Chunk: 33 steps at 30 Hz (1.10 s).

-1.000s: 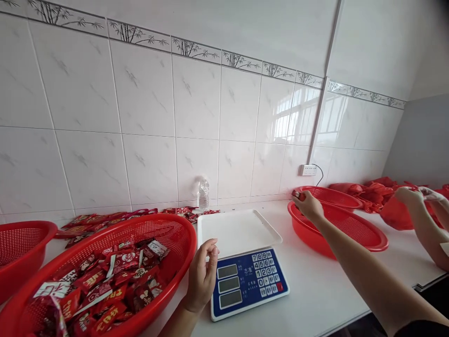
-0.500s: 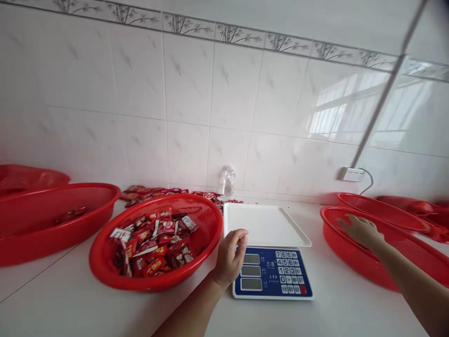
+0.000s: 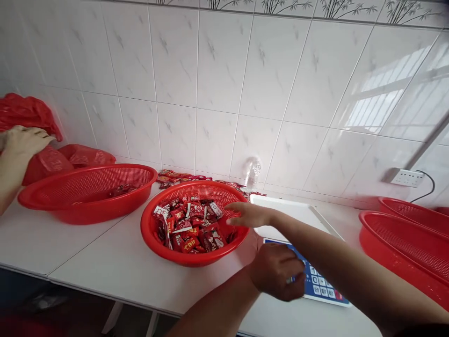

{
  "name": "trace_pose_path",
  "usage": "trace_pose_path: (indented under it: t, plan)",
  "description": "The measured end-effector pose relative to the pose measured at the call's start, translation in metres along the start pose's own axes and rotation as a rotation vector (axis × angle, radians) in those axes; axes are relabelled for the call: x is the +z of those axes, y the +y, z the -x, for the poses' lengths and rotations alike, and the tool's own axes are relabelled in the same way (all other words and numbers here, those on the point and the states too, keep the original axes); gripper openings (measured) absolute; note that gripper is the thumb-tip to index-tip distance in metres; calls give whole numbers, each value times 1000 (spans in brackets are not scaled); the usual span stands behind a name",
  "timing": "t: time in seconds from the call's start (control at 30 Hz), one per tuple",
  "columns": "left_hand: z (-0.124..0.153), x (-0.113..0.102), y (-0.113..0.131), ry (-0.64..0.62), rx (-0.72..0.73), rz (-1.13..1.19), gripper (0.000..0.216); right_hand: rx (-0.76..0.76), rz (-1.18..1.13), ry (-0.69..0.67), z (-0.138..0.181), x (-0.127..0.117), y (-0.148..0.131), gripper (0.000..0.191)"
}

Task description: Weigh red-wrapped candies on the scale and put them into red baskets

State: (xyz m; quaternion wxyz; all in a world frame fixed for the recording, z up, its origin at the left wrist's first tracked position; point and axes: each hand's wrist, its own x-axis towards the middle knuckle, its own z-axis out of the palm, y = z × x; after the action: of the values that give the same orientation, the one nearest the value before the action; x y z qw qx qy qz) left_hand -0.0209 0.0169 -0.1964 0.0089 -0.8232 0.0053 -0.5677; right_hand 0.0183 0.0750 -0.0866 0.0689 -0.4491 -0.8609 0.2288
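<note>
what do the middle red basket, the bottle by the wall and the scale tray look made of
Basket: likely plastic, slightly glossy, with a perforated moulded wall. Bottle: probably plastic, shiny and transparent; glass isn't ruled out. Tray: smooth white, plastic or coated metal, can't tell.

Right hand [image 3: 250,214] open, fingers extended over right rim of red basket [image 3: 196,257] heaped with wrapped packets [image 3: 191,224]. Left hand [image 3: 278,272] loosely curled before scale [image 3: 317,281]. Clear bottle [image 3: 252,177] near tiled wall [image 3: 217,70]. More red baskets [image 3: 380,243] on white tabletop [image 3: 115,267]. Far left, co-worker's hand [image 3: 26,140] at red bags [image 3: 26,112].
</note>
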Motion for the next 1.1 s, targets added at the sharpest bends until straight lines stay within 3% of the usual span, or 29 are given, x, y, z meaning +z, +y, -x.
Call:
trace_pose_path:
  t: [0.1,0.23,0.47,0.63,0.77,0.87,1.0,1.1]
  plan:
    - [2,11,1,88,114,-12,9,23,50,-206,-32,18,-7,87]
    - [2,14,-1,205,69,47,12,24,139,-342,-49,30,-4,108]
    - [7,19,-1,219,30,-22,7,-55,239,-384,-56,44,-7,100]
    - [3,16,0,375,28,12,11,-49,416,-305,-60,54,-12,92]
    - [-2,13,0,365,20,35,12,29,471,-152,-65,49,-4,61]
    - [-1,13,-1,335,-75,57,11,129,508,-1,-72,34,8,43]
    - [3,15,0,303,-271,77,11,194,521,180,-80,15,12,44]
    - [3,17,3,335,-321,92,9,79,491,177,-82,22,4,47]
